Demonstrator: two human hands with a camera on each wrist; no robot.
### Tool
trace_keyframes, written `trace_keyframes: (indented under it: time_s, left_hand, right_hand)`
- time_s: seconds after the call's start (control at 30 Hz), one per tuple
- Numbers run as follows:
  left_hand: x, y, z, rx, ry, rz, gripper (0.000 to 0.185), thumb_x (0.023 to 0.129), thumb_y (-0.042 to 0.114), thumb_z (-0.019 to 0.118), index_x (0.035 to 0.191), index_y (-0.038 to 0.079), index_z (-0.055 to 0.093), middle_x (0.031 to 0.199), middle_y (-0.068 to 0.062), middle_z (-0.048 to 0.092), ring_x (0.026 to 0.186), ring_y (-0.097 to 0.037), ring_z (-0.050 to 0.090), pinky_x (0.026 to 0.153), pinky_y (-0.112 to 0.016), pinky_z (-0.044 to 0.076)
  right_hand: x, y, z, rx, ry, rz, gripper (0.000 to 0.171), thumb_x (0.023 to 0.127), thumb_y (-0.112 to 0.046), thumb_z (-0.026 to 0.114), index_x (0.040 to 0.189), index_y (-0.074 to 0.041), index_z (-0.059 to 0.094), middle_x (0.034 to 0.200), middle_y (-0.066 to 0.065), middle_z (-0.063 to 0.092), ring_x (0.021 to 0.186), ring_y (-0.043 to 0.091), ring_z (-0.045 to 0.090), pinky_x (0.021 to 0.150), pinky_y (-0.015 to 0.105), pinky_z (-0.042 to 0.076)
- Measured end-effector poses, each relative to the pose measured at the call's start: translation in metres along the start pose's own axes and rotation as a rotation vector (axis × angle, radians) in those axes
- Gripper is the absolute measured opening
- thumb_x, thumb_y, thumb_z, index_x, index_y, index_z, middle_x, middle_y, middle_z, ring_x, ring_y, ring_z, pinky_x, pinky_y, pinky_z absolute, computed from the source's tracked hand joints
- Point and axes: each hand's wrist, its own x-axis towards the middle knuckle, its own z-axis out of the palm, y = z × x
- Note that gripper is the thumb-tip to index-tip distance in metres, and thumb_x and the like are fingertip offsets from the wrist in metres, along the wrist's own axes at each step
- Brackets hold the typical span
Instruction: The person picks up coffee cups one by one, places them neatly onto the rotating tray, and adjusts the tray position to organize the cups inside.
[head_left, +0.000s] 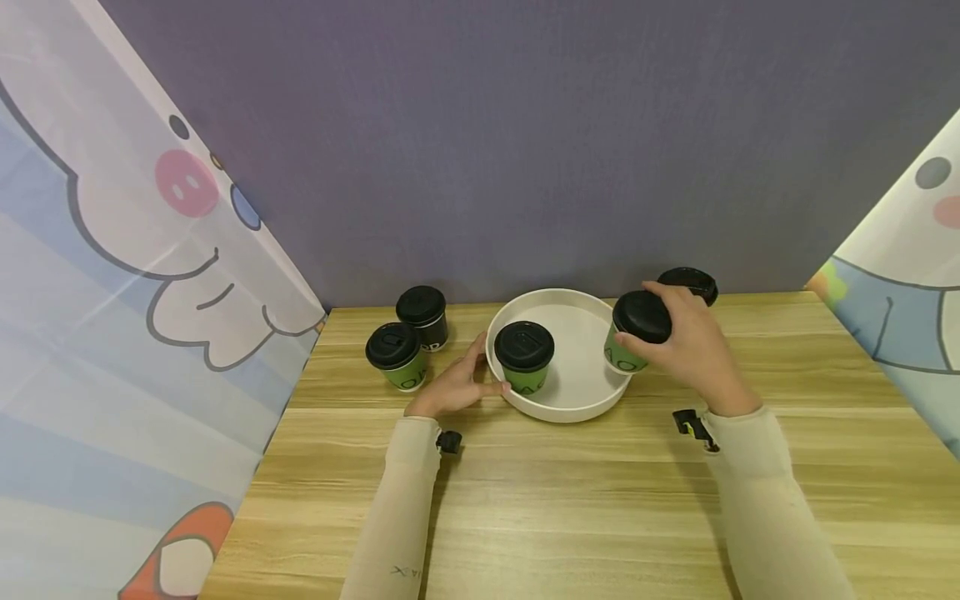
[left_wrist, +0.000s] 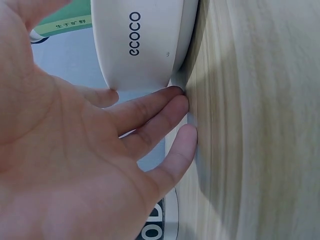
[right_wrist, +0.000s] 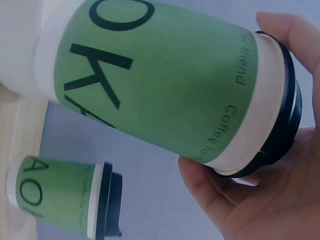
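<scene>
My right hand (head_left: 696, 348) grips a green paper coffee cup (head_left: 619, 343) by its black lid. The cup hangs slightly tilted at the right rim of a round white tray (head_left: 573, 408). A second green cup (head_left: 525, 381) with a black lid stands inside the tray on the left. Against the tray's left side rests my left hand (head_left: 453, 388), its thumb at the near rim and its fingers extended along the outer wall. In the left wrist view those fingers (left_wrist: 155, 112) lie low beside the tray wall (left_wrist: 140, 65), close to the tabletop.
Left of the tray stand a lidded green cup (head_left: 405, 373) and a lidded black cup (head_left: 433, 332). Behind my right hand, another green cup (right_wrist: 60, 195) shows its black lid (head_left: 687, 283). A grey panel (head_left: 525, 150) rises along the wooden table's (head_left: 555, 508) back edge.
</scene>
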Motion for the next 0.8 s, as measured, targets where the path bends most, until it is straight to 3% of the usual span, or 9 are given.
trace_keyframes:
  time_s: [0.33,0.57,0.8]
  left_hand:
    - [0.000,-0.001,-0.002,-0.015,-0.009,0.010,0.109,0.090,0.041,0.077,0.167,0.024,0.001,0.159,-0.007,0.045,0.148,-0.023,0.043,0.126,-0.048,0.025]
    - [0.000,-0.001,-0.003,-0.022,-0.016,0.011,0.106,0.093,0.041,0.075,0.167,0.023,0.001,0.157,-0.010,0.049,0.147,-0.025,0.044,0.125,-0.049,0.027]
    - [-0.001,0.001,-0.003,-0.012,0.000,0.010,0.102,0.094,0.040,0.073,0.167,0.027,0.002,0.156,-0.012,0.050,0.148,-0.027,0.043,0.125,-0.050,0.027]
  right_hand:
    - [-0.001,-0.016,0.020,0.036,0.004,-0.096,0.083,0.083,-0.039,0.085,0.148,-0.005,0.048,0.146,0.024,0.050,0.129,0.045,0.044,0.100,0.064,0.042]
    - [-0.001,-0.022,0.035,0.035,-0.061,-0.119,0.085,0.083,-0.044,0.084,0.150,-0.008,0.047,0.149,0.020,0.049,0.137,0.041,0.044,0.107,0.062,0.041]
    - [-0.002,-0.026,0.048,0.013,-0.126,-0.164,0.085,0.082,-0.044,0.085,0.149,-0.008,0.048,0.147,0.020,0.052,0.132,0.042,0.051,0.105,0.060,0.045]
